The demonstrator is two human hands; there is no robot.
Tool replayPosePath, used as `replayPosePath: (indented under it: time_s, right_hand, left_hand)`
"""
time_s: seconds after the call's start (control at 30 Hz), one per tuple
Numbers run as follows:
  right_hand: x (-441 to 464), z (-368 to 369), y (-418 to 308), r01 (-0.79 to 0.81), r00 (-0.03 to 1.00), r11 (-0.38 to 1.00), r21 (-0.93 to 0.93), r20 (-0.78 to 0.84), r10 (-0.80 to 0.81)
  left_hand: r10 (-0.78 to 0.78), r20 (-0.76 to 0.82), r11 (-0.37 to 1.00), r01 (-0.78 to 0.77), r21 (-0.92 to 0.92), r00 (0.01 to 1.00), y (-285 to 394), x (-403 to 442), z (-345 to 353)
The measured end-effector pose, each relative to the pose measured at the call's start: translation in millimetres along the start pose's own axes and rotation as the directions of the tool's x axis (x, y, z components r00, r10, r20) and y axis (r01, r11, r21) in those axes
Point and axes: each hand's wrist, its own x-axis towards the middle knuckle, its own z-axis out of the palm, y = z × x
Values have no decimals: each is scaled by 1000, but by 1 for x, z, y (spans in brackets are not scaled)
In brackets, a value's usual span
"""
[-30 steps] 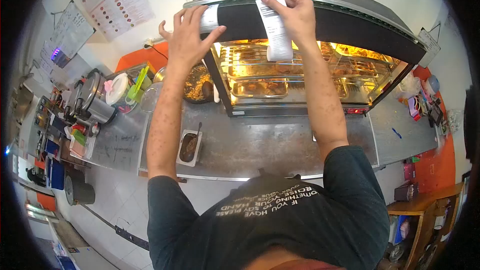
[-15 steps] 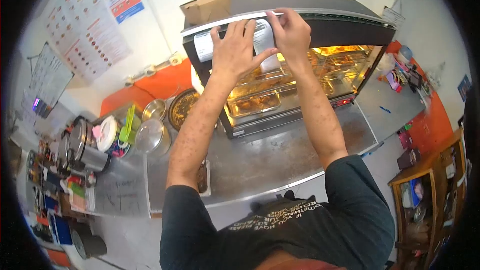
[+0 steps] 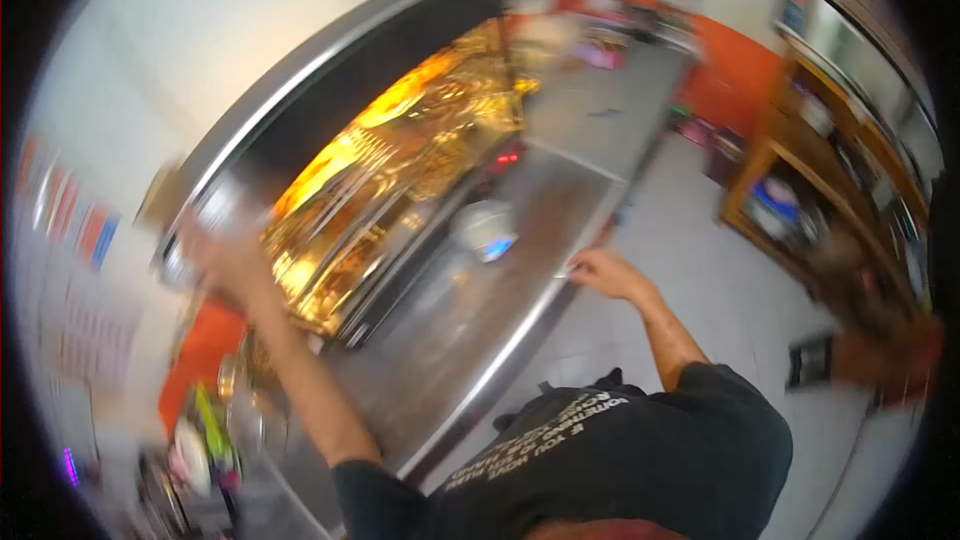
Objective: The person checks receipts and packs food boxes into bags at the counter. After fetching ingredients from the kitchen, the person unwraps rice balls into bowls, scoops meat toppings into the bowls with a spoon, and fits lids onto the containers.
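My left hand (image 3: 225, 260) is smeared by motion at the left upper edge of the lit food display cabinet (image 3: 300, 105), beside blurred white paper slips (image 3: 225, 205). Its fingers cannot be made out clearly. Lower and to the right, my right hand (image 3: 605, 273) is at the front edge of the metal counter (image 3: 460, 300). The fingers there are curled together, and whatever they may hold is too small to name. A blurred whitish object with a blue patch (image 3: 487, 228) shows over the counter in front of the cabinet; its kind is unclear.
A cardboard box (image 3: 160, 202) sits at the cabinet's left top end. Pots and a green-handled utensil (image 3: 212, 425) stand at lower left. A wooden shelf unit (image 3: 800, 160) is on the right, with a brown chair-like object (image 3: 885, 355) below it.
The view has swung to the right and blurred. My right hand has left the paper slips on the cabinet and come down to the counter edge. My left hand remains near the slips.
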Motion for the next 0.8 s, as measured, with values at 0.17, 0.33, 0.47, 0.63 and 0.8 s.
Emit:
replayPosePath:
  time_s: [0.17,0.33,0.47,0.63,0.8]
  right_hand:
    - [-130,-77,46,-404,913,912,74,88,398]
    - [-197,-102,119,-76,861,591,803,-246,446]
    - [-236,-165,176,54,983,-247,967,-7,184]
    - [-283,-279,244,218,955,-446,868,-96,281]
    - [-333,-397,372,415,837,-299,859,-232,495]
  left_hand:
    - [23,-45,636,-49,-770,999,201,-152,-24]
    - [596,105,-59,174,-983,796,463,-293,-178]
    - [883,-147,-204,82,-976,445,596,-369,-249]
    - [894,-154,-216,104,-971,421,698,-436,-221]
    - [982,181,183,-41,-982,50,808,-487,-160]
